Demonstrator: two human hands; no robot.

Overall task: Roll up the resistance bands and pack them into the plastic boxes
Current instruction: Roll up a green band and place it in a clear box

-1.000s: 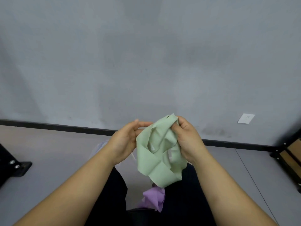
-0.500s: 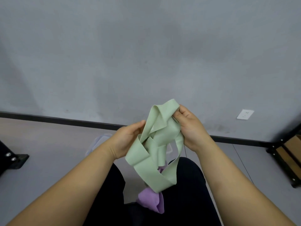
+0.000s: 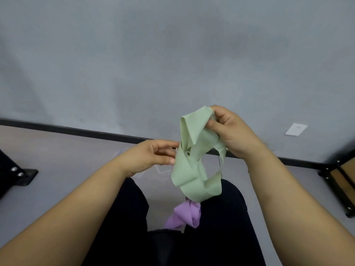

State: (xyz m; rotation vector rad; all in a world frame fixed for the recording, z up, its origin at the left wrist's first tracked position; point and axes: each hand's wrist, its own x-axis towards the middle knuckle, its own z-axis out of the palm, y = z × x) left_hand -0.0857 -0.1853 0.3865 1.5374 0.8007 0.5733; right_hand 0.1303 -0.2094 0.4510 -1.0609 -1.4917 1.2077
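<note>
- Head view: a seated person holds a pale green resistance band (image 3: 194,169) in the air above the lap, just to the 4 o'clock side of the picture's centre.
- The right hand (image 3: 233,134) is at the band's 1 o'clock end. Its curled fingers (image 3: 219,111) and thumb pinch the top fold, which stands up in a peak.
- From that pinch the band hangs in loose, crossed loops. The widest loop sags to 6 o'clock, and one free strip trails down at 3 o'clock under the right wrist.
- The left hand (image 3: 149,156) comes in from 9 o'clock, palm turned towards the band and fingers loosely spread. The tips of its forefinger and thumb meet the band's left edge where the loops cross, with a gap between them. Whether they nip the fabric cannot be told.
- A crumpled purple band (image 3: 184,217) lies on the dark trousers (image 3: 221,237), directly at 6 o'clock from the green one and partly behind its lowest loop.
- A clear plastic box (image 3: 163,170) shows faintly on the grey floor (image 3: 67,160) beyond the left hand, mostly hidden by it.
- A white wall socket (image 3: 295,129) sits at 3 o'clock on the grey wall (image 3: 172,54), above the black skirting (image 3: 76,129).
- A black bracket (image 3: 17,175) lies at 9 o'clock, and a black-framed piece of furniture (image 3: 338,179) at 4 o'clock.
</note>
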